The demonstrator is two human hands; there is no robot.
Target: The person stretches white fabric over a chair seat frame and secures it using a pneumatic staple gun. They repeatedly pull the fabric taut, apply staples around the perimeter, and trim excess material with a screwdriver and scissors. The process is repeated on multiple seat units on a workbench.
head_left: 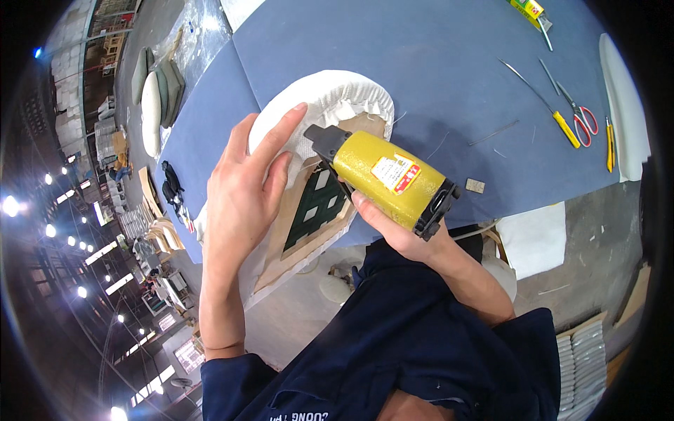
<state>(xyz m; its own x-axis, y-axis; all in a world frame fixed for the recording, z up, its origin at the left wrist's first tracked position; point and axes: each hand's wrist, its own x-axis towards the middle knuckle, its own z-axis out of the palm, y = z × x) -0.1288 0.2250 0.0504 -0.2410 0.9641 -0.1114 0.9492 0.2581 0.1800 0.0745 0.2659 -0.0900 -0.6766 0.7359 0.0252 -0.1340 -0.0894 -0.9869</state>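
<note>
My left hand (pixel 247 184) lies flat on the white fabric edge of an upturned seat cushion (pixel 330 98), fingers pressing the cloth down onto its wooden frame (pixel 295 238). Dark green webbing (pixel 316 207) shows inside the frame. My right hand (pixel 393 228) grips a yellow pneumatic staple gun (pixel 390 179). The gun's black nose (pixel 324 140) rests against the frame by the folded fabric, close to my left fingertips. The cushion sits at the edge of a blue-covered table (pixel 421 63).
Red-handled scissors (pixel 581 116), a yellow-handled tool (pixel 562 123), a second yellow tool (pixel 609 144) and a white cushion (pixel 621 98) lie at the table's right. A white foam piece (pixel 537 235) sits on the floor below. Stacked seat pads (pixel 153 98) are at far left.
</note>
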